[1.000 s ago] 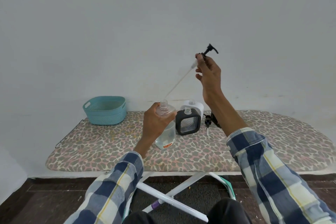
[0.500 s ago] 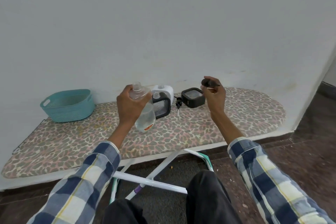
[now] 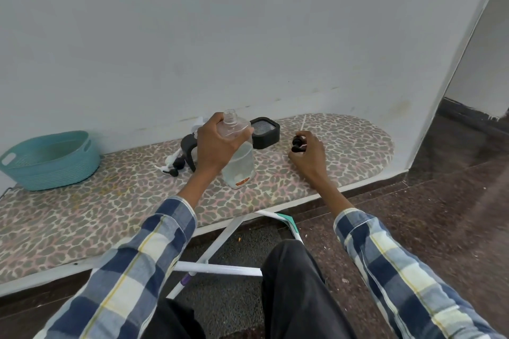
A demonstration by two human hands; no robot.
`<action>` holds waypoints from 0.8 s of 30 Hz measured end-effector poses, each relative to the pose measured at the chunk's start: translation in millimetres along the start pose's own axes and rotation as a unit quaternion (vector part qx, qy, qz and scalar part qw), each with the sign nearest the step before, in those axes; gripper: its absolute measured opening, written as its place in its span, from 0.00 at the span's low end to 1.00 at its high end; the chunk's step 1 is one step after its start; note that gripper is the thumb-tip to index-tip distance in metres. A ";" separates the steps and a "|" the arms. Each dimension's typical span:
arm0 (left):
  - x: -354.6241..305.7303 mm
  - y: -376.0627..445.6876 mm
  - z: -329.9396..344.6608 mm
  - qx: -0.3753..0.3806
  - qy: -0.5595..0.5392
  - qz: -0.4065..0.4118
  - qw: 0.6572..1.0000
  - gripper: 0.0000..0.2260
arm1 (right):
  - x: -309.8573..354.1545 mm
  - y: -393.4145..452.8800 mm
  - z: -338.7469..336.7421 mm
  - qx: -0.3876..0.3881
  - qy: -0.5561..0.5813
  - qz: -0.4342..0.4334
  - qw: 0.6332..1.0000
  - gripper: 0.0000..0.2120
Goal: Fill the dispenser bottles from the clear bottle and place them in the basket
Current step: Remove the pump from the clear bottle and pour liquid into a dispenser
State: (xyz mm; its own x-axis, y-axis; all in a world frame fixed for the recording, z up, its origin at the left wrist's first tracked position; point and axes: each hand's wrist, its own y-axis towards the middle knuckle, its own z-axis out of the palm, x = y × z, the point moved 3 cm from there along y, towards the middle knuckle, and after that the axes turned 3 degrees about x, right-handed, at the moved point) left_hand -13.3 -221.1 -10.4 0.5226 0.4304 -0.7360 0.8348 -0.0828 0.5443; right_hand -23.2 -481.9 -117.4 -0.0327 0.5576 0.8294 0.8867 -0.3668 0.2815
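Observation:
My left hand [image 3: 217, 143] grips the shoulder of the clear bottle [image 3: 239, 165], which stands uncapped on the ironing board [image 3: 110, 201] and holds some clear liquid. Low over the board to its right, my right hand [image 3: 307, 153] holds a black pump head [image 3: 297, 144], whose long white tube [image 3: 302, 124] points toward the wall. A black-framed dispenser bottle [image 3: 265, 132] lies just behind the clear bottle. Another black-framed dispenser [image 3: 188, 151] is partly hidden by my left hand. The teal basket [image 3: 49, 157] sits at the board's left end.
Loose pump heads, white and black [image 3: 173, 164], lie on the board left of the dispensers. A white wall runs right behind the board. The board's white legs [image 3: 217, 267] cross below, between my knees. Dark stone floor spreads to the right.
My right hand has come down from head height to the board with the black pump head. The clear bottle is set down upright under my left hand. The view has tilted downward and right.

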 end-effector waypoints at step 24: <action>16.0 22.0 -0.4 0.097 0.069 0.011 0.993 0.33 | 101.2 -34.8 77.1 0.066 0.035 -0.195 0.978 0.48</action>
State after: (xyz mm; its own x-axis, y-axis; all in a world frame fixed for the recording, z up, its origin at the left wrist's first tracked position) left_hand 13.3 -215.6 -10.0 0.5230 0.5449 -0.6554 0.8485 -0.2597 0.4612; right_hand -21.8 -355.2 -80.4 -0.4074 0.5815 0.7042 0.8526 -0.0340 0.5214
